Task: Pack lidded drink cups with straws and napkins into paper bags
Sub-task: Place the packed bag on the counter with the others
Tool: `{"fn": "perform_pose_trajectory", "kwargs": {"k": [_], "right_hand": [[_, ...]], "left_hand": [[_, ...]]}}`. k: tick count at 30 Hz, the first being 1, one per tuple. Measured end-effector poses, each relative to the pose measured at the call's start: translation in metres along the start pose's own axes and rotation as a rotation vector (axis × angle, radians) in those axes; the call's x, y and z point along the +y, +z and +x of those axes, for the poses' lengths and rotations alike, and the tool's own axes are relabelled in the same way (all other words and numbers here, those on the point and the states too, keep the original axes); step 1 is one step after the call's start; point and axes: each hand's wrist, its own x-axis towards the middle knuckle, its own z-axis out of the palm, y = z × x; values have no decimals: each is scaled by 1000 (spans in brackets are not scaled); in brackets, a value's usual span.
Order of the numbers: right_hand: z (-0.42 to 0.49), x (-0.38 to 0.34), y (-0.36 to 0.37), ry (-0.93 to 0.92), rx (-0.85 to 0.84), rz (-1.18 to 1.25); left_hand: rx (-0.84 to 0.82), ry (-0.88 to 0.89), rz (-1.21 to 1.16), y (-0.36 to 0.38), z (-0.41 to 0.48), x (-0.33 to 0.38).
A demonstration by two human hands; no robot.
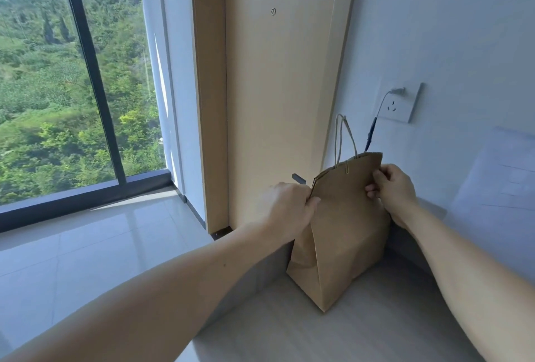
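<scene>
On the grey counter point(347, 332) our left hand point(285, 205) and right hand point(390, 185) pinch the top edges of the upright paper bag point(344, 231); its inside is hidden, we guess only closing remains

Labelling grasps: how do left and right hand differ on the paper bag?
Spot: left hand grips the paper bag at its left top corner; right hand pinches the right edge. Height: left hand sits lower than right hand. View: left hand shows mostly its back; right hand shows curled fingers on the bag's front. Shared: both hold the upright bag near its top.
</scene>
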Motion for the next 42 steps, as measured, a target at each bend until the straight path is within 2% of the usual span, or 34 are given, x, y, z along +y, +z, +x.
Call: {"fn": "perform_pose_trajectory", "kwargs": {"k": [7, 10, 14, 19, 23, 27, 35, 42], "right_hand": [[-16, -3, -8, 8, 7, -6], [-44, -14, -20, 9, -21, -153], [-101, -37, -44, -17, -100, -381], [-194, -67, -93, 2, -146, -725], [-284, -90, -143, 119, -122, -924], [-376, -108, -198, 268, -69, -1025], [-534, -122, -325, 426, 149, -1084], [-661, -117, -448, 540, 204, -1042]], "left_hand": [[25, 7, 29, 4, -2, -2], [82, 64, 64, 3, -3, -3], [165, 225, 276, -5, -16, 9], [97, 439, 376, -6, -55, 41], [-111, 522, 402, -11, -92, 78], [-270, 620, 322, -16, -135, 140], [-326, 879, 140, -16, -244, 305], [-376, 1012, 103, -11, -343, 460]]}}
